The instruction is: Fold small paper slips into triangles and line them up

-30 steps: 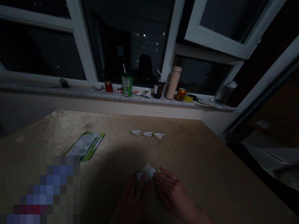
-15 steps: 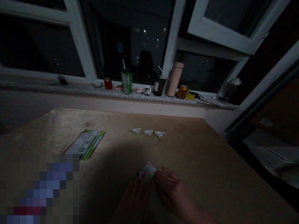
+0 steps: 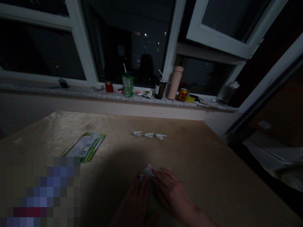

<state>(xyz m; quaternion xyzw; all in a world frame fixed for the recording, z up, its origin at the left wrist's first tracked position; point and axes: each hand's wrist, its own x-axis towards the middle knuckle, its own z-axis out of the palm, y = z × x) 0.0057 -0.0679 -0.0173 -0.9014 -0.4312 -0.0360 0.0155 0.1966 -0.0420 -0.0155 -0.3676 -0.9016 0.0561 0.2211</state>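
A small folded piece of printed paper (image 3: 147, 170) lies on the brown table (image 3: 203, 164) near its front edge, in dim light. My left hand (image 3: 138, 198) lies flat with its fingertips pressing the paper's left part. My right hand (image 3: 171, 192) rests beside it, fingers stretched over the paper's right side. Three small folded paper pieces (image 3: 149, 135) sit in a row farther back on the table. A green and white leaflet (image 3: 86, 147) lies to the left.
A stone windowsill (image 3: 78, 92) behind the table holds a green cup with a straw (image 3: 127, 85), a dark bottle (image 3: 160, 89), a tall beige flask (image 3: 174, 82), a small can (image 3: 182, 94) and a red jar (image 3: 109, 86). The table's right edge drops to a dark floor.
My right hand's fingers have slid left over more of the folded paper, so less of it shows. The left hand stays pressed on it.
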